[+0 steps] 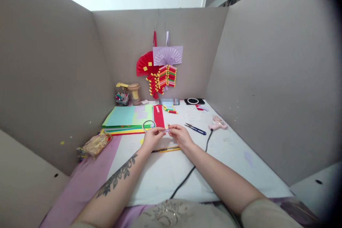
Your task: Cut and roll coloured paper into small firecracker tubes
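Note:
My left hand [153, 139] and my right hand [182, 136] meet over the middle of the table. Both are closed, fingertips pinching the two ends of a small light-purple paper roll [167, 130]. Something small and orange-brown shows at the right fingertips; what it is I cannot make out. Just beyond lies a red paper strip [158, 118] with a pink paper roll [157, 109] on it. Several coloured rolls with yellow ends [171, 111] lie to its right. Below my hands a yellow pencil-like stick [169, 149] lies crosswise, partly hidden behind my right wrist.
Stacked coloured paper [128, 117] and a grey ring [149, 125] lie left. To the right are blue thread snips [196, 129] and a pink glue gun [217, 124], its black cord [184, 180] crossing the table. Paper fan ornaments [167, 56] hang on the back panel.

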The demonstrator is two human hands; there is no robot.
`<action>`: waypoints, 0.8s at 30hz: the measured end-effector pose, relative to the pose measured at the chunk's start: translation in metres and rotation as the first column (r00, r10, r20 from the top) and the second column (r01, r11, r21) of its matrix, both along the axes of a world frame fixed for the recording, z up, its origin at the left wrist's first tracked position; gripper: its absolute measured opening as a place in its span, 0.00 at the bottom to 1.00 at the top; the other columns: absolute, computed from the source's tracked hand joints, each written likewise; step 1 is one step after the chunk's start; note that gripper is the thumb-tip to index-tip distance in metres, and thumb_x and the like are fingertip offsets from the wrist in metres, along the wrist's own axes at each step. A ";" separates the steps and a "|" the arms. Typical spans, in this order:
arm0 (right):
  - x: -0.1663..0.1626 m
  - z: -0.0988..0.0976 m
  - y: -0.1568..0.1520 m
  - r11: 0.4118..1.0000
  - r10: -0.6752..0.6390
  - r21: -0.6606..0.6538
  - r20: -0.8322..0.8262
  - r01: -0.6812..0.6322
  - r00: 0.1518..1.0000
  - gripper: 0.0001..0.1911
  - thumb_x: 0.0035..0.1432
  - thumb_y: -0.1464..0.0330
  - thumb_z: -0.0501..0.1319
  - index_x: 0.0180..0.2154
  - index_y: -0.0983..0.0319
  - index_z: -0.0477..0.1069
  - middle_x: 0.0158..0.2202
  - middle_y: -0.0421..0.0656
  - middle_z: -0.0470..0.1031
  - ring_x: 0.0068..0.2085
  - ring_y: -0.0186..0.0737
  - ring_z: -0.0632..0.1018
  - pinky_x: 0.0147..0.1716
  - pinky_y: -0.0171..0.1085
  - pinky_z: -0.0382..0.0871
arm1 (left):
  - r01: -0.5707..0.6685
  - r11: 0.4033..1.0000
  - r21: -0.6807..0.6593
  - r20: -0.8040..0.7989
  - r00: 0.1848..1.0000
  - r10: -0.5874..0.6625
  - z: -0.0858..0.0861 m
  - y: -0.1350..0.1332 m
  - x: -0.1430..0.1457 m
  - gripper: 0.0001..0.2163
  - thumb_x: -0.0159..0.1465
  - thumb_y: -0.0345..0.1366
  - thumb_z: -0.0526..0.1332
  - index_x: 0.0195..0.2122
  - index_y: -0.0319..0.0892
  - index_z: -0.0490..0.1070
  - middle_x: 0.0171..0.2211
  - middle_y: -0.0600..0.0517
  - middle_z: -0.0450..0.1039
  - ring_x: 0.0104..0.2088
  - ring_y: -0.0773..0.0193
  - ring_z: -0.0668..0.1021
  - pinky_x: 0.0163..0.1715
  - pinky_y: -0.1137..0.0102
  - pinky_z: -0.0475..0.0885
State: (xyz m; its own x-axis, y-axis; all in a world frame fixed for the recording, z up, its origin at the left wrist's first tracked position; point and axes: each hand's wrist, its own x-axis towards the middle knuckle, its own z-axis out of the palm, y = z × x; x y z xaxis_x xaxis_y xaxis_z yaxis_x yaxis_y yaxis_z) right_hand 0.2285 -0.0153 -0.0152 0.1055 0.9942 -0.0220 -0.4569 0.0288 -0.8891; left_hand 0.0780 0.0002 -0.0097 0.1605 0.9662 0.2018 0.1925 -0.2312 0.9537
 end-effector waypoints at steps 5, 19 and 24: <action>0.003 -0.002 0.000 0.994 -0.007 0.112 0.238 -0.020 0.971 0.11 0.36 0.71 0.66 0.29 0.63 0.75 0.22 0.38 0.72 0.24 0.32 0.70 0.27 0.33 0.62 | 0.123 0.958 -0.261 0.262 0.964 -0.053 0.002 0.002 -0.002 0.09 0.47 0.34 0.66 0.31 0.38 0.76 0.26 0.50 0.76 0.28 0.64 0.76 0.32 0.72 0.68; -0.012 -0.005 -0.003 1.000 -0.006 0.022 0.043 0.005 0.999 0.14 0.34 0.66 0.70 0.27 0.64 0.73 0.22 0.37 0.72 0.24 0.31 0.71 0.28 0.34 0.65 | 0.075 0.959 -0.273 0.498 0.864 0.074 0.004 0.000 0.005 0.28 0.43 0.37 0.71 0.46 0.37 0.67 0.31 0.49 0.76 0.27 0.68 0.76 0.29 0.74 0.68; -0.021 -0.005 -0.009 0.995 0.103 -0.017 -0.004 -0.103 0.995 0.19 0.33 0.64 0.72 0.29 0.63 0.70 0.25 0.38 0.73 0.25 0.33 0.73 0.30 0.35 0.67 | 0.115 0.940 -0.320 0.578 0.810 0.097 0.006 -0.004 0.010 0.17 0.43 0.40 0.71 0.31 0.36 0.72 0.30 0.48 0.76 0.31 0.65 0.76 0.35 0.70 0.70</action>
